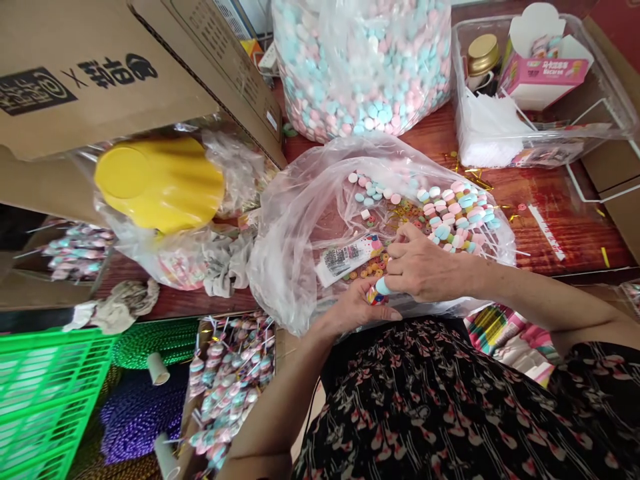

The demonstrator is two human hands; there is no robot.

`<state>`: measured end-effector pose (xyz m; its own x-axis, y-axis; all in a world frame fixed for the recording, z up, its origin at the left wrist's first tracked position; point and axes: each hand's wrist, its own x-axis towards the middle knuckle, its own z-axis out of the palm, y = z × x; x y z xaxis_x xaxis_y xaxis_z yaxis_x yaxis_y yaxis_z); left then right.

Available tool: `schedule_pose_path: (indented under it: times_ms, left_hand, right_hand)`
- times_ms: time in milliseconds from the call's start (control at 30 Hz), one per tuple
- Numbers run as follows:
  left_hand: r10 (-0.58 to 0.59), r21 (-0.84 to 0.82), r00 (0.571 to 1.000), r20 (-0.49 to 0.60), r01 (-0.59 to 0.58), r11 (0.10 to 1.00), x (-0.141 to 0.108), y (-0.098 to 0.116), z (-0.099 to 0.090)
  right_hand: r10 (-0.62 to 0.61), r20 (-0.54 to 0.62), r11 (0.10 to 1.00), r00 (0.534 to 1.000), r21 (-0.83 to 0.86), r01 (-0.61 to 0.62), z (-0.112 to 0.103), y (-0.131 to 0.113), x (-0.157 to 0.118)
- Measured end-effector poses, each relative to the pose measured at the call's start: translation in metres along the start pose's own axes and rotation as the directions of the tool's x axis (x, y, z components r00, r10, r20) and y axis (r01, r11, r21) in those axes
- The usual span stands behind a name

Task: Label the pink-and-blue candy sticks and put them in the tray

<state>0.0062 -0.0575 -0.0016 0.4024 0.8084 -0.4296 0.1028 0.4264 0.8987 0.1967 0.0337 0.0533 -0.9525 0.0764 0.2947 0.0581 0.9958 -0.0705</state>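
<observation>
My left hand (357,305) is closed round a small colourful wrapped piece (374,297) near the front edge of the table. Against its top my right hand (417,263) pinches a pale blue candy (383,286); the hands nearly touch. Both are over an open clear plastic bag (293,227) spread on the table. Inside it, a white printed packet (345,260) lies on small orange and green rings (369,270). Beyond my right hand is a pile of pink, blue and brown candy skewers (457,213), with white sticks pointing right. Loose pastel candies (370,191) lie at the back.
A big bag of pastel candies (370,80) stands behind. At the right is a clear bin (540,143) with a pink box. Left are a cardboard box (125,60) and a yellow tub (160,183). Below the table edge sit a box of finished skewers (233,380) and a green crate (45,393).
</observation>
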Motion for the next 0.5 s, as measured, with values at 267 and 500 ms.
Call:
schedule_pose_path:
  times_ms: [267, 500]
  left_hand:
    - [-0.006, -0.048, 0.999, 0.046, 0.008, 0.999, -0.001, -0.007, -0.005]
    - [0.167, 0.443, 0.984, -0.058, -0.124, 0.888, -0.005, -0.013, -0.008]
  right_hand:
    - [0.057, 0.108, 0.996, 0.993, 0.058, -0.063, 0.011, -0.003, 0.001]
    - [0.200, 0.334, 0.962, 0.921, 0.112, -0.250, 0.010, 0.000, 0.001]
